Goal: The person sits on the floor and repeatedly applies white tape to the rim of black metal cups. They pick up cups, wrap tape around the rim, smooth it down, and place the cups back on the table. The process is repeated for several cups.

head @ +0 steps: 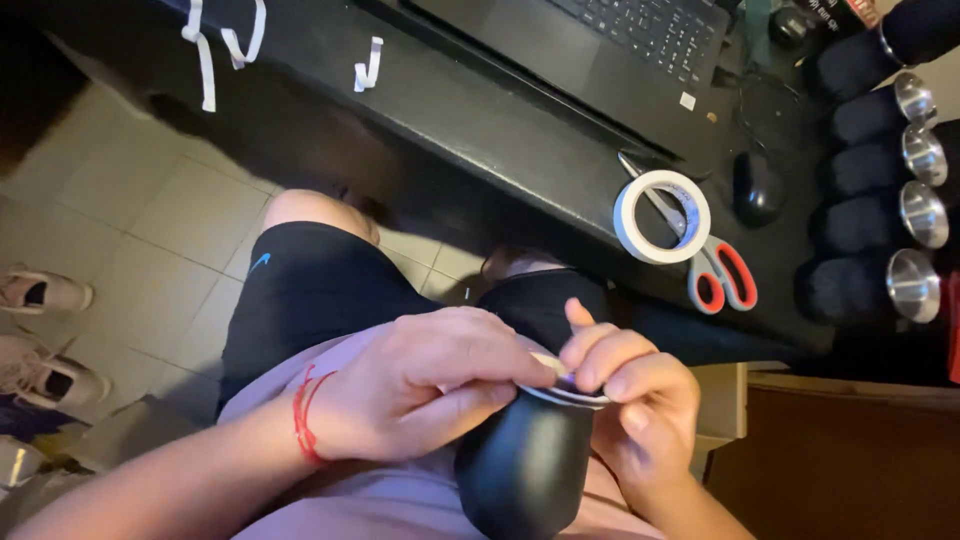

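Note:
A black rounded cylinder [525, 470] rests in my lap, its top end edged with a strip of white tape [578, 396]. My left hand [420, 385], with a red thread at the wrist, wraps around the cylinder's upper part and its thumb presses the tape at the rim. My right hand [640, 415] cups the far side of the cylinder, and its fingers pinch the tape over the top edge. Both hands hide most of the cylinder's top.
A black desk [470, 110] carries a roll of white tape [661, 216], red-handled scissors [715, 272], a dark mouse [757, 187], a laptop [600, 50] and several black cylinders with metal ends [880, 220]. White tape strips [205, 60] hang off the desk edge. Shoes [40, 330] lie on the tiled floor.

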